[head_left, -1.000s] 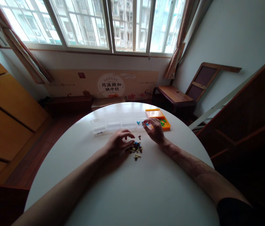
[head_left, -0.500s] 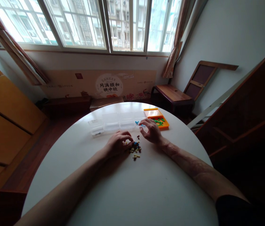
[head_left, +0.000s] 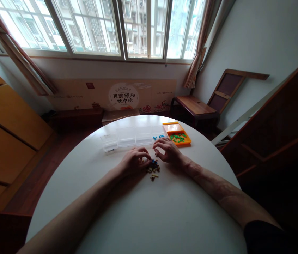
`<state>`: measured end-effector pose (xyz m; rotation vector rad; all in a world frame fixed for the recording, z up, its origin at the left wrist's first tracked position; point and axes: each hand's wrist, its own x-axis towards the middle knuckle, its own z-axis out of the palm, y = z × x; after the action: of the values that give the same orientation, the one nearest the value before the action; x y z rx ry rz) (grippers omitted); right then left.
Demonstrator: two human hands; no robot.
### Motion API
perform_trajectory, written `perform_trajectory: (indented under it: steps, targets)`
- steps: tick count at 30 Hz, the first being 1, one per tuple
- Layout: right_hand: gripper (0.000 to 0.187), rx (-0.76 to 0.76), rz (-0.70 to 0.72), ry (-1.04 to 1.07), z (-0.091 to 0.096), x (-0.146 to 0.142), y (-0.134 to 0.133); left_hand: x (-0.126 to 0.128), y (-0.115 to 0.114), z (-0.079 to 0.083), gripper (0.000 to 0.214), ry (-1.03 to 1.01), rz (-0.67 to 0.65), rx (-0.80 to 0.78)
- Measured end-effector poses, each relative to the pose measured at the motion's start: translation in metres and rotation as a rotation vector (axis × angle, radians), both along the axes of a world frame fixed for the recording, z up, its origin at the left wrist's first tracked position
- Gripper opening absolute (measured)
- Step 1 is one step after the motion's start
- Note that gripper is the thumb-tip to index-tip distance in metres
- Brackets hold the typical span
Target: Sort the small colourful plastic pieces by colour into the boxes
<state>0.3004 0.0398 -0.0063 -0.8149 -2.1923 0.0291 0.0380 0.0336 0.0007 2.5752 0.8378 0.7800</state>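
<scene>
A small heap of toy building pieces (head_left: 154, 168), yellow, brown, dark and blue, lies on the white table. My left hand (head_left: 136, 159) rests at the heap's left side, fingers curled and the thumb and index tips close together. Whatever is between those tips is too small to make out, though a blue piece (head_left: 154, 161) lies right beside them. Over the heap's far right side is my right hand (head_left: 168, 151), its fingers bent and apart from the thumb, with nothing visible in them. A brown piece (head_left: 156, 154) lies under its fingers. Blue pieces (head_left: 161, 136) sit in a clear compartment just beyond.
A row of clear plastic boxes (head_left: 127, 141) with raised lids stands across the far part of the round table (head_left: 138, 218). To its right is an orange box (head_left: 188, 142) holding green pieces (head_left: 176, 138). A wooden chair (head_left: 196, 106) stands behind the table.
My right hand has drawn back from the blue pieces' compartment towards the heap, uncovering more blue and green pieces. My left hand has stayed at the heap.
</scene>
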Motion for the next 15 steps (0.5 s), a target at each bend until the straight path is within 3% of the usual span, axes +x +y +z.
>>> perform_trajectory:
  steps: [8,12,15]
  targets:
    - [0.010,0.025,0.029,0.016,0.0028,-0.0008,-0.0011,-0.0004,0.0054,-0.0055,0.011,-0.110,-0.036,-0.130]
    - [0.007,0.029,0.126,-0.004,0.0069,0.0001,-0.0047,-0.0009,0.0049,-0.0015,0.014,-0.253,-0.017,-0.217]
    - [0.023,0.048,0.182,-0.022,0.0073,-0.0001,-0.0064,-0.0013,0.0054,0.0026,0.022,-0.334,0.010,-0.305]
